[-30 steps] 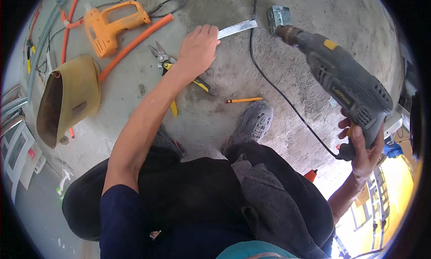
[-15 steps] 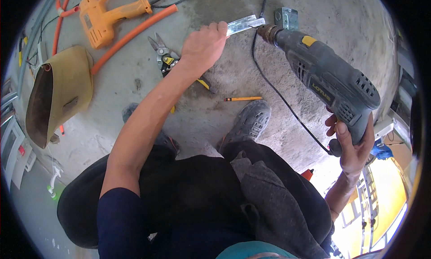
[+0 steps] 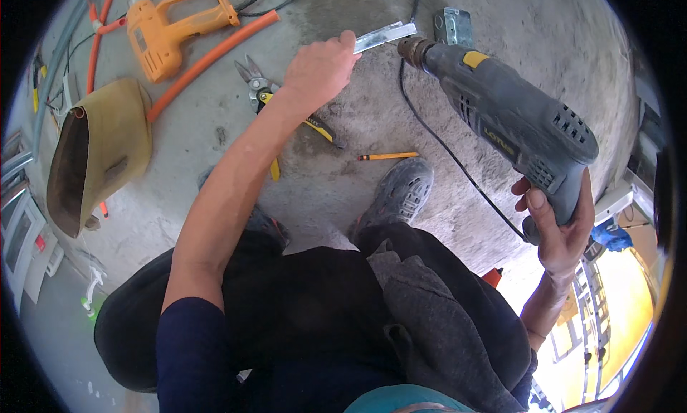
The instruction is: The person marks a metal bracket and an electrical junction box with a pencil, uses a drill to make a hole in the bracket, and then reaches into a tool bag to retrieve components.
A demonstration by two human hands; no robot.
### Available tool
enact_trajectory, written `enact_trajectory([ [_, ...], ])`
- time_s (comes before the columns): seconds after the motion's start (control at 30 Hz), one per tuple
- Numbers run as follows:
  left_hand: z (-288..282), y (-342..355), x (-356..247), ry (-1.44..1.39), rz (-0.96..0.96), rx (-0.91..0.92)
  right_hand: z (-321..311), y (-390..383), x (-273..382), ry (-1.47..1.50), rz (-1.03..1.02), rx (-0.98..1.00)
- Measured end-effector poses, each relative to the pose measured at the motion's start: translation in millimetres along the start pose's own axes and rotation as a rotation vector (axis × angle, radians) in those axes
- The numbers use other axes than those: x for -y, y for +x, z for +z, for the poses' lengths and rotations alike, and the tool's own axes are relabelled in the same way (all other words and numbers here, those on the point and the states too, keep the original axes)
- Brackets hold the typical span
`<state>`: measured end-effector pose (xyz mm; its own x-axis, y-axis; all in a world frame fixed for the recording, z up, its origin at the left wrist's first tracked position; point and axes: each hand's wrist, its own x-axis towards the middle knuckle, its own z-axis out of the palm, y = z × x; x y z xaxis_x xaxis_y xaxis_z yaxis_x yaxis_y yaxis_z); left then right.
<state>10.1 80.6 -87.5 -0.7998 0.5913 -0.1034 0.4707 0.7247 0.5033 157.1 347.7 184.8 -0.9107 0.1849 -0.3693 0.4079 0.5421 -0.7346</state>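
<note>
The drill (image 3: 512, 116) is above the floor (image 3: 322, 216), the right grip (image 3: 558, 234) closed round its handle (image 3: 570, 195); its chuck (image 3: 413, 53) is near the metal strip (image 3: 386, 36) clasped in the left grip (image 3: 322, 69). A metal box (image 3: 455, 26) sits just beyond; the left forearm (image 3: 236, 169) partly hides yellow-handled snips (image 3: 256, 87).

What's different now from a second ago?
The right hand has brought the drill leftward, so its chuck is now near the end of the metal strip. The left hand seems to have turned the strip slightly. Nothing was picked up or released. The pencil, snips and orange tool stayed put.
</note>
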Motion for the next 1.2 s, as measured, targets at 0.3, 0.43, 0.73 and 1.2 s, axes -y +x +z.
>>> enact_trajectory([
  [0.3, -10.6, 3.7, -0.6, -0.037, -0.018, 0.042, 1.5, -1.4, -7.3, -0.020, -0.007, -0.010],
  [0.43, -11.1, 5.7, -4.3, -0.036, -0.010, 0.055, 2.2, -2.5, -7.3, -0.010, 0.007, -0.017],
  [0.73, -6.6, 1.3, -5.7, 0.017, -0.028, 0.019, 4.2, 4.4, -13.2, -0.095, -0.093, -0.010],
  [1.2, -5.1, 0.4, -7.5, 0.022, -0.008, -0.018, -1.5, 5.8, -15.1, -0.218, -0.159, 0.011],
])
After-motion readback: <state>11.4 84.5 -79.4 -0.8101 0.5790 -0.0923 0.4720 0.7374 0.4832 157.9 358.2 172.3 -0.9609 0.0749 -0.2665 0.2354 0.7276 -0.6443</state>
